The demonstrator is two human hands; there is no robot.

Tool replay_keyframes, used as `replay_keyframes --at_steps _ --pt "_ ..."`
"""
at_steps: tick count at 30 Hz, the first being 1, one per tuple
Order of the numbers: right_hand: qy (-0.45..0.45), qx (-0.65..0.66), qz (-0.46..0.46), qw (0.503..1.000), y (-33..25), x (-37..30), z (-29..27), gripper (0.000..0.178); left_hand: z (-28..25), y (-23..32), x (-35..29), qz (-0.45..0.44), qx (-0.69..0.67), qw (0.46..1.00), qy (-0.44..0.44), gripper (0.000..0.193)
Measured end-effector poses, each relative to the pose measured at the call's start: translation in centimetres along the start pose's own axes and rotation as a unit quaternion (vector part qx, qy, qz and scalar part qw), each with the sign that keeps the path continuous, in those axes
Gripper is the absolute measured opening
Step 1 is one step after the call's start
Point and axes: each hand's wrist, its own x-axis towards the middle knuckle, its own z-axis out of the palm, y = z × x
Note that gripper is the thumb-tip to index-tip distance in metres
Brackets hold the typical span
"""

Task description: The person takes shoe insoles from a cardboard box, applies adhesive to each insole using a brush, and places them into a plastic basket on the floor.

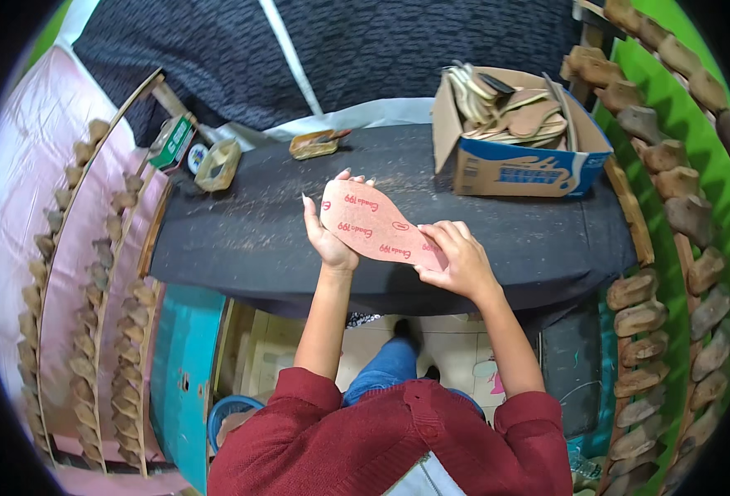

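Item: one pink shoe insole board (373, 219), sole-shaped, its upper face bearing repeated red lettering. We find it held between the two hands, above the near part of a workbench covered in dark cloth (257, 219).

Left hand (333, 244): palm up and open beneath the broad forefoot end. Fingertips show past the far edge and the thumb stands by the left edge; we take this as a rest that bears the wide part without bending it.

Right hand (457, 260): closed on the narrow heel end, fingers over the upper face, thumb at the near edge. We judge that this pinch steadies the piece and keeps its printed face upward.

Beyond the right hand: an open cardboard box (497, 169), heaped with cut sole pieces (534, 116), its flaps raised, probably for easy reach.

Straight beyond the left hand: a small yellowish tray (313, 149) with slender objects, too small for us to identify.

Beyond and left of the left hand: a translucent tub (218, 165), beside a green carton (170, 143).

Well out to either side of the hands: racks of shoe lasts (642, 317), ranged in rows, we suppose so that each can be picked out singly.
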Motion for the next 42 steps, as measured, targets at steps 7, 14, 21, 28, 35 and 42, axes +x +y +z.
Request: replay_keyframes --at_steps 7,14,21,28,35,42 --pt "-0.074 -0.013 -0.048 0.996 -2.4 4.0 6.7 0.053 -6.7 5.7 -0.7 0.015 0.009 0.998 0.058 0.047" --pt "-0.149 0.010 -0.062 0.987 -4.6 10.8 15.7 0.052 -18.3 11.3 2.5 0.037 -0.052 0.988 0.139 0.046" --pt "-0.011 0.212 0.063 0.975 -0.8 18.2 22.5 0.050 -26.1 14.2 7.5 -0.007 -0.089 0.980 0.176 0.047" --pt "0.184 0.515 0.440 0.713 6.8 26.3 24.5 0.046 -28.6 14.3 12.3 -0.108 -0.102 0.976 0.159 0.057" --pt "0.119 0.528 0.431 0.722 8.4 29.2 27.2 0.028 -28.6 12.9 15.1 -0.134 -0.115 0.974 0.139 0.058" --pt "0.124 0.413 0.296 0.852 5.5 31.1 25.4 0.021 -28.9 11.8 15.3 -0.139 -0.109 0.967 0.184 0.058"
